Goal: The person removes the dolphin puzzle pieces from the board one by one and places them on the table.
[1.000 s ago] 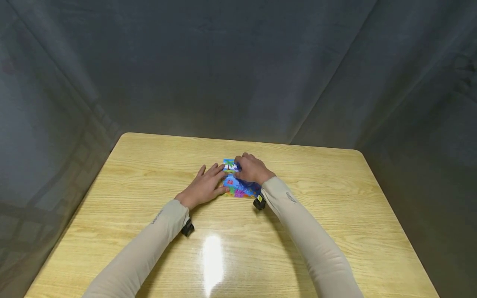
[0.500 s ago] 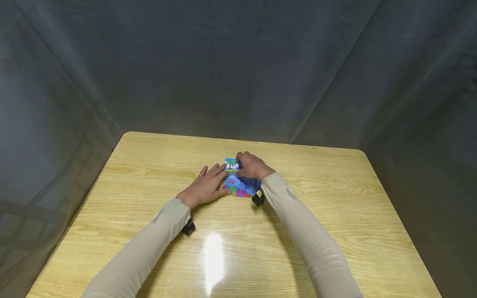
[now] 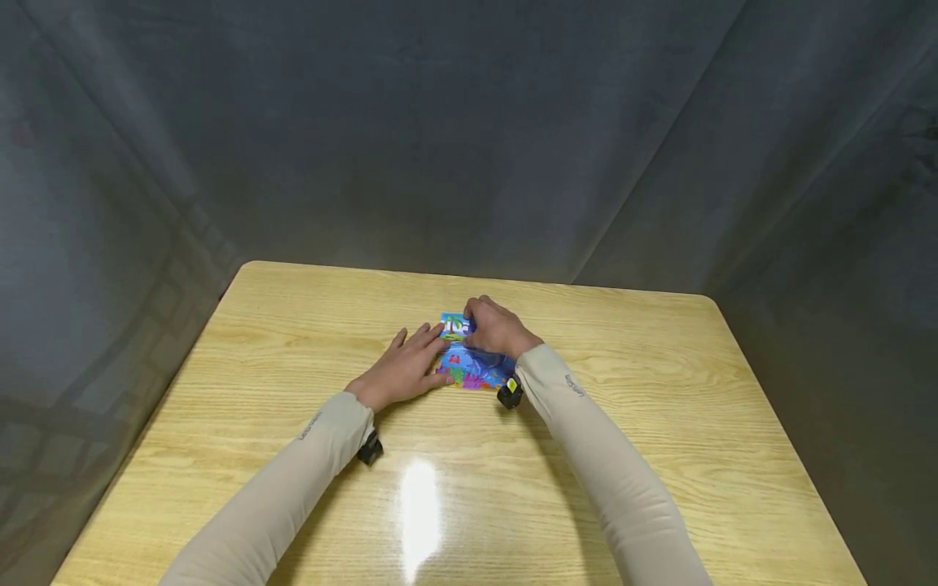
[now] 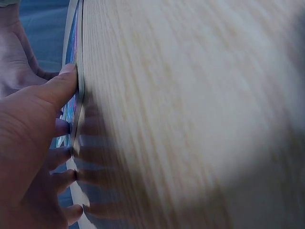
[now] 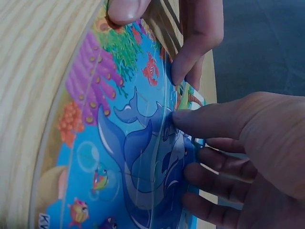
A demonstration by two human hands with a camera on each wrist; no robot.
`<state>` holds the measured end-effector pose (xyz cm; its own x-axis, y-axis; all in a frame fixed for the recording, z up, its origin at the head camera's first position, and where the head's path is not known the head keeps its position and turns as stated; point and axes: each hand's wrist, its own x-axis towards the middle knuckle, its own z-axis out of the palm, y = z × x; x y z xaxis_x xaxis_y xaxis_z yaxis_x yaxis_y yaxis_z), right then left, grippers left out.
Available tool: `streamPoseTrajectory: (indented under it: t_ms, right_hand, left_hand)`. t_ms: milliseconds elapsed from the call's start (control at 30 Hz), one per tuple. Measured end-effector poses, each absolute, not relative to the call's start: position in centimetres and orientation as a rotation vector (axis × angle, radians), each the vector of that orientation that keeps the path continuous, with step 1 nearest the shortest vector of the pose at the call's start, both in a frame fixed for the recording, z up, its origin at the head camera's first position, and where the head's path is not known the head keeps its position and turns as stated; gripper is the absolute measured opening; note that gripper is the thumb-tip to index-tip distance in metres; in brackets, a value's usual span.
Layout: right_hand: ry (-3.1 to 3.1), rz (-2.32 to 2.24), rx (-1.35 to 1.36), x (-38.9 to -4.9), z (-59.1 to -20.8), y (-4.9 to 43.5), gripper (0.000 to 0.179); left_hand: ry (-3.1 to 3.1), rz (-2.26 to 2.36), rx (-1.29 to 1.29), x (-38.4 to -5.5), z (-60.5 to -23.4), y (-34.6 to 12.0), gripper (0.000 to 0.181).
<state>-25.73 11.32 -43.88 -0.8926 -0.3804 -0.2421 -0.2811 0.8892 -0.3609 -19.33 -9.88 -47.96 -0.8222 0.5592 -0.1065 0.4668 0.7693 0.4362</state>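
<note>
A flat jigsaw puzzle with a sea picture of dolphins, a crab and coral lies on the wooden table, thin seams crossing it. My left hand rests along its left side with fingers spread and straight; the thumb presses the near edge. My right hand arches over the upper right part. Its thumb bears on the picture's upper part while the curled fingers reach the far edge, pinching there. A palm-tree part shows between both hands. The right palm hides much of the right side.
The wooden table has rounded far corners, and bright glare lies on its near half. Dark grey curtains hang behind it and at both sides. A small black wrist camera sits under the right cuff, close to the puzzle.
The hands stay nearly in place. The right fingertips have shifted slightly up, and the palm-tree part now shows brighter glare than half a second ago.
</note>
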Motion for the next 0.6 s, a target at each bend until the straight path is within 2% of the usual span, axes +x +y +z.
streamPoseTrajectory:
  t_ms: [600]
  right_hand:
    - [2.805,-0.714,-0.57,-26.29,-44.61,11.92,0.03]
  left_hand:
    - [2.734,0.569,0.802,-19.56,-47.92,-9.72,0.07]
